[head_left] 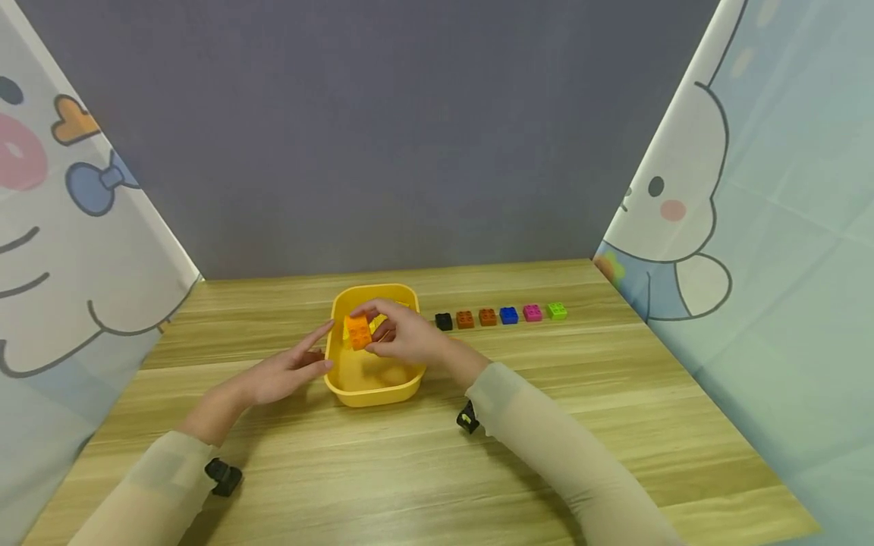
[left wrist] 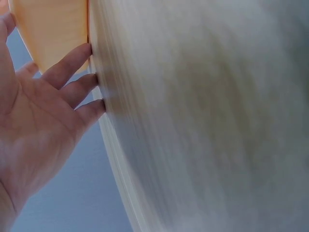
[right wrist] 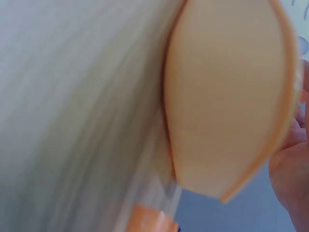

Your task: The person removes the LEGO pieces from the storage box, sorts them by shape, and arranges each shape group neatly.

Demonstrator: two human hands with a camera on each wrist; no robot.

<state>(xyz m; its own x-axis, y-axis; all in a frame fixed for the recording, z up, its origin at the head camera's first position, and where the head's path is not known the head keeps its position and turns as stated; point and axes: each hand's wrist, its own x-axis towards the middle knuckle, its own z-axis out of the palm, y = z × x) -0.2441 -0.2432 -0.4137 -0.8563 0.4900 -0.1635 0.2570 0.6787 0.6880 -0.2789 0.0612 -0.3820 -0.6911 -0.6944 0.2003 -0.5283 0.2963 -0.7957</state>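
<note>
An orange building brick (head_left: 359,334) is pinched between the thumb and fingers of my right hand (head_left: 408,334), over the yellow plastic bin (head_left: 374,398). Yellow bricks (head_left: 378,329) lie inside the bin, partly hidden behind that hand. My left hand (head_left: 281,375) has its fingers spread, fingertips at the bin's left side. In the left wrist view its lower fingers (left wrist: 79,89) reach down to the tabletop beside the bin wall (left wrist: 55,31). The right wrist view catches only part of the right hand (right wrist: 292,169), beside the bin's outer wall (right wrist: 224,96).
Right of the bin, a spaced row of bricks runs along the wooden table (head_left: 328,485): a black brick (head_left: 444,321), two brown ones (head_left: 465,319), then a blue (head_left: 508,315), a pink (head_left: 532,312) and a lime green brick (head_left: 557,310). A dark panel (head_left: 396,136) stands behind.
</note>
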